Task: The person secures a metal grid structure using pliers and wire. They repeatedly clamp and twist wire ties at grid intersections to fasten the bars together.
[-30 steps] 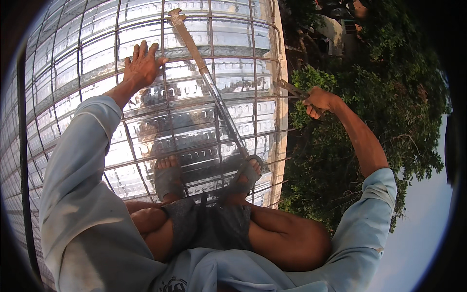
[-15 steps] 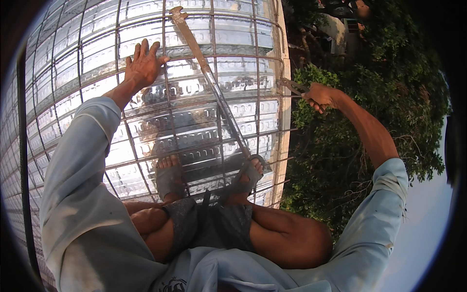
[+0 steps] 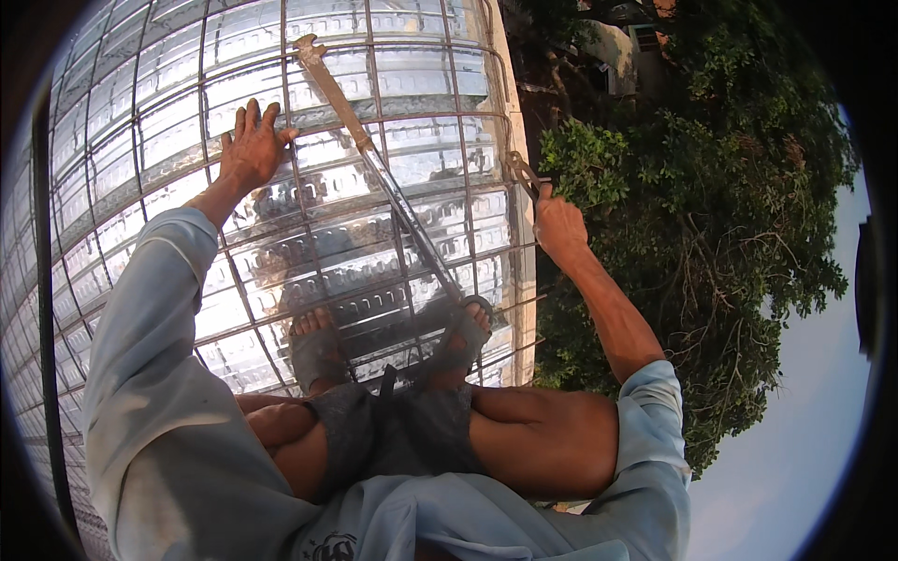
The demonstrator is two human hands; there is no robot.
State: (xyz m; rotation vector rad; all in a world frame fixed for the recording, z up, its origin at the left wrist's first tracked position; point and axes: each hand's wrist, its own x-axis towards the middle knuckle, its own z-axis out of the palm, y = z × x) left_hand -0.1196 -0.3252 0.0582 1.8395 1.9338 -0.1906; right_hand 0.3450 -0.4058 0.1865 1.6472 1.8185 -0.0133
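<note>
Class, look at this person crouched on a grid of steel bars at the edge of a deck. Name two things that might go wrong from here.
1. The right hand works pliers at the deck's open edge, treetops beyond: overbalancing may mean a fall.
2. Sandalled feet rest on thin bars; one might slip through.

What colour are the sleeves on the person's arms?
Light blue sleeves, seen in the head view.

Light: bright, warm daylight, outdoors.
Glare: shiny corrugated metal sheeting [image 3: 412,84] under the rusty steel bar grid [image 3: 281,112] throws back hard white glints.
Shadow: the person's squatting outline darkens the sheeting near the feet.
Distortion: strong fisheye; grid lines bow toward the rim, black corners.
Focus: centre sharp; green tree foliage [image 3: 711,215] slightly soft.
</note>
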